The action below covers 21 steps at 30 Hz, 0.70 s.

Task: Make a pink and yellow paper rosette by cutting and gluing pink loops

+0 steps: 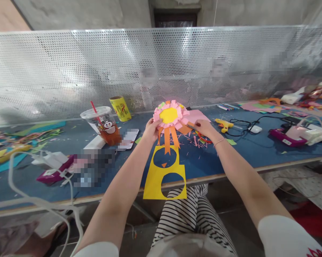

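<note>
A paper rosette [169, 115] with a yellow centre, pink looped edge and orange ribbon tails is raised slightly above the blue table. My left hand [152, 130] grips its left edge. To the right of the rosette, my right hand [203, 127] is closed around a small dark thing, perhaps a scissors handle, that points left toward the flower; the fingers partly hide it. Pink paper [197, 115] lies just behind that hand. Below the rosette, a yellow sheet [152, 181] with two round holes reaches over the table's front edge.
A drink cup [109, 128] with a red straw and a yellow roll [120, 109] stand at left. A yellow glue gun [224, 125] lies right, near a purple power strip [288, 138]. Paper scraps and cables are scattered on the blue table [204, 160]. A perforated metal screen [96, 71] rises behind.
</note>
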{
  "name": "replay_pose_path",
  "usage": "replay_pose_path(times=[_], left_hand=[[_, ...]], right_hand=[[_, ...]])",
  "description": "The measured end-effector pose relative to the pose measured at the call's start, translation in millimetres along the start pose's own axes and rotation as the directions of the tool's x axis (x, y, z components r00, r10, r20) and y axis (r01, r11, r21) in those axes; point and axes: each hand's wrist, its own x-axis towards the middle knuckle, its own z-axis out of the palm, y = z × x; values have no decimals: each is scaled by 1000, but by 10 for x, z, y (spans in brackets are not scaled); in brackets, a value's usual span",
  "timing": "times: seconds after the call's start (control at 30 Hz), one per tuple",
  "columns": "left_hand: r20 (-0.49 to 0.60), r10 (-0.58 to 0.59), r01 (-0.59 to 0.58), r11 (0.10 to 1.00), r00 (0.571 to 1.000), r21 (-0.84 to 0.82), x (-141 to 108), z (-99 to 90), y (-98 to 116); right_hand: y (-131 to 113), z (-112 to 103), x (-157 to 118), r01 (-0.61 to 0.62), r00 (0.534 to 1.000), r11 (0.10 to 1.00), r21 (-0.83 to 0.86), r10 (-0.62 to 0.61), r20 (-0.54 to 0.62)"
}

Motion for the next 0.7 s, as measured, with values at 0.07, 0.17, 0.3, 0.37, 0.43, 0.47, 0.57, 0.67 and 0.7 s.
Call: replay_pose_path(times=[0.07,0.17,0.3,0.37,0.43,0.47,0.57,0.67,0.7], left_hand=[[12,-4,4,1000,1000,-18,-11,-3,48],[32,2,-1,999,999,-52,-17,-22,109],[64,32,-29,999,997,-41,-12,-33,78],[91,60,-59,998,994,-22,-20,-19,21],[131,80,-81,997,988,6,-37,3,-37],[153,87,-91,996,984,22,-48,13,-61],[205,101,-119,990,974,75,-68,25,-103],[209,109,-133,985,972,108,-59,9,-122],[206,109,-135,984,973,116,-50,0,-128]], right_hand=[[15,55,-9,23,990,995,-102,-8,139],[17,103,-3,2,987,994,-105,15,161],[-94,65,-4,-43,997,962,271,59,-51],[-189,14,-24,23,995,832,554,32,-89],[-280,-34,-50,74,997,613,787,-53,-53],[-317,-49,-62,67,995,492,868,-101,-19],[-381,-53,-86,-27,988,251,968,-143,65],[-385,-15,-87,-82,993,227,971,-59,98],[-381,-3,-85,-93,994,235,967,-33,103]])
